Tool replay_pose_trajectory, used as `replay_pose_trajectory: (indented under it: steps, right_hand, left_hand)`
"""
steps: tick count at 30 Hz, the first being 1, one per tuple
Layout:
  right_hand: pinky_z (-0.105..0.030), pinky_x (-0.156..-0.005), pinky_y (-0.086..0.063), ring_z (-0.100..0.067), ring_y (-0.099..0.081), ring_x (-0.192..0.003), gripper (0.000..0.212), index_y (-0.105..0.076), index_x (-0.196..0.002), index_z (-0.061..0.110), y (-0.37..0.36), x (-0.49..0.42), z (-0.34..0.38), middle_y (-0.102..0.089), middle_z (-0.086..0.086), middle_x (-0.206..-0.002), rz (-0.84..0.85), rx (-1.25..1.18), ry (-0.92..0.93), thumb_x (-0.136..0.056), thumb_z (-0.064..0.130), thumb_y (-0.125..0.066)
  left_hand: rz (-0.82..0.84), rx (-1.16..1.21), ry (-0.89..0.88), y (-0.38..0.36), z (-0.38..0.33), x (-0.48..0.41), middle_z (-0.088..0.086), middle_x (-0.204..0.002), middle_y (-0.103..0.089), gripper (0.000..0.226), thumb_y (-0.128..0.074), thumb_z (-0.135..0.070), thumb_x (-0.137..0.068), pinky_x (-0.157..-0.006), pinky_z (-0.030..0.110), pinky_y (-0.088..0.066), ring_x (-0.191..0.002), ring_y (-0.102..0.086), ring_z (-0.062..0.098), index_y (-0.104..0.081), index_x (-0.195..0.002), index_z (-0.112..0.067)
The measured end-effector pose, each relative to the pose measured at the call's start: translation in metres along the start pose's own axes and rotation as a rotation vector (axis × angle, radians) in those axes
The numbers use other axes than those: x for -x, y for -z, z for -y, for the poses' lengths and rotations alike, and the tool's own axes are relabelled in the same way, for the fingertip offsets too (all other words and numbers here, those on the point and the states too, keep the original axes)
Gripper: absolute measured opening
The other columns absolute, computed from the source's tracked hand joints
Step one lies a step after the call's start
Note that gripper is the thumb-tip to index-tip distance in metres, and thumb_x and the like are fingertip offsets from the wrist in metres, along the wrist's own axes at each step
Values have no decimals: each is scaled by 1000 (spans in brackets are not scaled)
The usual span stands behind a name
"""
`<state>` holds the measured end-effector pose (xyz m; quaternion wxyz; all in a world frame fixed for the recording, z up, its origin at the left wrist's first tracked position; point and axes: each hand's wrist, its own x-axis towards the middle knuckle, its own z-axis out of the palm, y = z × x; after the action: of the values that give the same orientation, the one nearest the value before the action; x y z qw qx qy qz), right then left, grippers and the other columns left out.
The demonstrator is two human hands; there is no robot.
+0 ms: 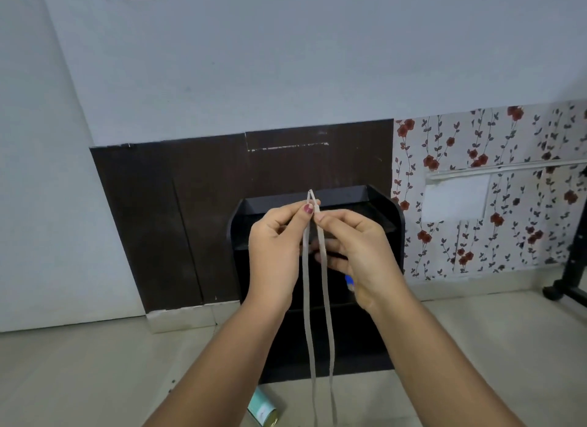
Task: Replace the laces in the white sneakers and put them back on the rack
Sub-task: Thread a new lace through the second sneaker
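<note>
A pale grey-white shoelace (324, 299) hangs in two long strands, its two tips held together and pointing up at about chest height. My left hand (274, 245) pinches one strand near the tips, and my right hand (359, 252) pinches the other right beside it. Both strands drop down past the bottom edge of the view. Behind my hands stands the black shoe rack (390, 223) against the wall. No white sneakers are in view.
A teal and gold tin (262, 407) lies on the pale tiled floor in front of the rack. A small blue and white object (348, 282) shows on a rack shelf behind my right hand. A black stand leg (568, 286) is at the right, by the floral wallpaper.
</note>
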<state>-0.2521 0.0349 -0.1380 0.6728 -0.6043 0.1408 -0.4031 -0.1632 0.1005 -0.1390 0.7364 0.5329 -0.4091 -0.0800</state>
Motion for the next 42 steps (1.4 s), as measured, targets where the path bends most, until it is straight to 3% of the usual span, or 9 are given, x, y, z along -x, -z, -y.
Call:
replay_pose_trajectory:
  steps: [6,13,16,20,27,30,34,38,42]
  right_hand:
    - [-22,-42,-44,-19,-60,-53,12,-57,-86,15,56,50,-88,-60,-3,-69,222,222,-564,-95,19,-51]
    - [-28,-50,-51,-22,-59,-57,8,-56,-88,5,125,137,-245,-58,-11,-71,293,655,-1108,-92,9,-50]
    - [-34,-60,-57,-24,-63,-61,18,-60,-93,-4,136,162,-282,-66,-18,-87,580,1034,-1326,-91,12,-53]
    - [-34,-83,-47,-25,-61,-103,31,-56,-120,11,129,162,-310,-61,-8,-121,784,1578,-908,-94,25,-46]
    - [-40,-100,-39,-36,-46,-126,61,-23,-148,19,127,135,-380,-42,-16,-142,342,1045,-688,-93,19,-48]
    - [-37,-85,-45,-34,-58,-107,40,-49,-132,14,136,144,-396,-62,-17,-117,312,1124,-638,-93,23,-51]
    - [-35,-72,-46,-30,-61,-85,17,-65,-90,5,146,158,-401,-66,-14,-89,153,1047,-398,-92,21,-57]
    - [-31,-96,-41,-28,-51,-118,50,-43,-137,17,150,152,-412,-44,-11,-135,348,938,-428,-89,5,-52]
    - [-36,-79,-48,-35,-58,-100,37,-52,-130,21,146,143,-428,-52,-13,-115,360,1186,-414,-92,17,-48]
  left_hand:
    - [285,-198,473,32,88,70,0,-61,-58,17,-57,-14,-92,-44,22,-43,-52,-51,8,-74,-91,-11]
    - [470,-579,843,81,227,183,6,-64,-59,8,-71,-20,-83,-39,16,-35,-47,-46,11,-73,-76,-20]
    - [508,-713,850,95,254,207,-6,-51,-56,11,-70,-22,-83,-41,16,-33,-41,-46,0,-75,-80,-13]
    - [456,-722,787,107,278,220,-13,-58,-62,8,-71,-17,-82,-52,16,-37,-46,-50,-8,-77,-80,-12]
    - [181,-787,748,122,309,219,-3,-83,-69,8,-67,-17,-85,-73,22,-41,-81,-62,13,-74,-84,-14]
    - [165,-867,720,135,315,217,-6,-86,-68,8,-64,-22,-87,-75,26,-43,-84,-62,14,-71,-83,-21]
    - [265,-866,674,136,325,225,-2,-94,-67,8,-63,-21,-87,-77,26,-43,-83,-60,13,-69,-82,-24]
    - [532,-752,590,121,340,230,0,-114,-56,9,-67,-6,-83,-87,20,-40,-100,-56,11,-69,-81,-15]
    - [724,-744,572,103,355,223,0,-127,-53,6,-66,-6,-85,-89,11,-30,-115,-51,11,-70,-86,-10]
